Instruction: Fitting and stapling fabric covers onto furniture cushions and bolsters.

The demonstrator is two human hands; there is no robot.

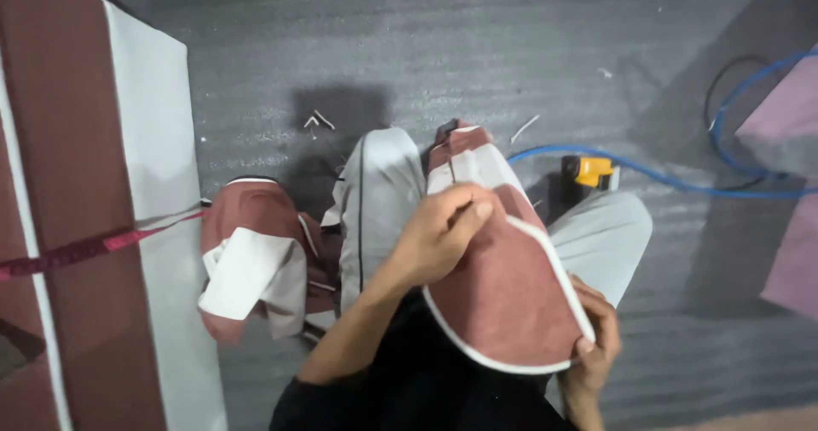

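centre frame: a maroon fabric panel (511,299) with white piping, curved like a cushion cover, braced between two hands. the left hand (443,231) pinches its upper edge; the right hand (592,346) grips the lower rim, keeping it taut. grey fabric pieces (379,197) lie beside it; a blue hose (673,180) crosses the ribbed grey floor (511,48) at upper right.

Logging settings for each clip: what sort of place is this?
Probably an upholstery or sewing workshop: both hands hold a piped maroon fabric panel, more covers lie on grey floor, beside a blue hose.
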